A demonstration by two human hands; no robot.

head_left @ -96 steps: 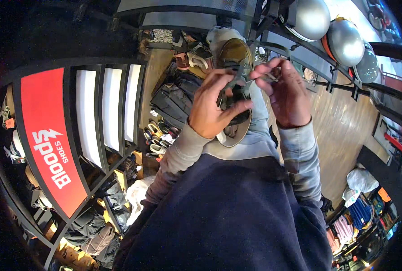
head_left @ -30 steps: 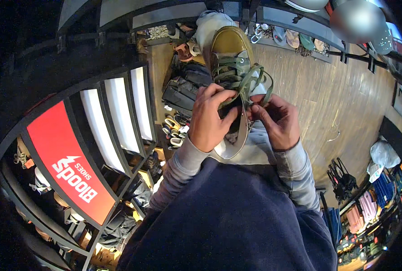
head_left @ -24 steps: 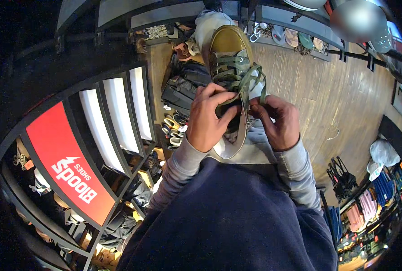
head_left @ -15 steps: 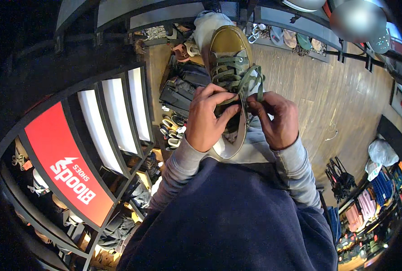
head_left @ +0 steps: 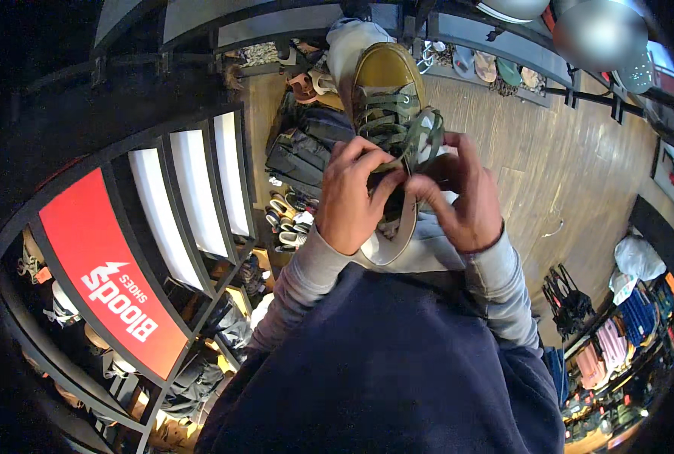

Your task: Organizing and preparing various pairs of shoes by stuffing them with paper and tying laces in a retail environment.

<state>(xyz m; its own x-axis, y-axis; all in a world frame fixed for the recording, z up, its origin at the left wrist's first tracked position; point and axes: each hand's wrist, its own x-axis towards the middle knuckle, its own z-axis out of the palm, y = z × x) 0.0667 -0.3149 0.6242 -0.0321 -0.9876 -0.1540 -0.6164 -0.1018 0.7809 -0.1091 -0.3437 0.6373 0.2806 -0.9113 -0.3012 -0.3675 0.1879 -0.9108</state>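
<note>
An olive-green sneaker (head_left: 386,69) with a shiny toe cap and pale lining points away from me. Its green shoelace (head_left: 386,119) crosses the front in rows and rises in a loose loop at the right of the opening. My left hand (head_left: 350,198) is closed, thumb and forefinger pinching at the upper eyelets. Opposite it, my right hand (head_left: 471,203) lays its thumb against the right eyelet edge, forefinger curled beside the lace loop. Its other fingers are partly hidden in shadow; it seems to grip the lace there. The lace's tip is not distinguishable.
The sneaker lies above pale grey cloth (head_left: 428,250). Wooden floor (head_left: 534,151) spreads to the right. At the left stands a shelf unit with a red sign panel (head_left: 114,272). Black bags (head_left: 307,159) and several shoes (head_left: 288,219) lie left of the sneaker. Clothes (head_left: 613,340) hang at lower right.
My right hand has turned and its forefinger has lifted, with the thumb moved left to the eyelet edge. The lace loop has shifted slightly. My left hand keeps its pinch in nearly the same place.
</note>
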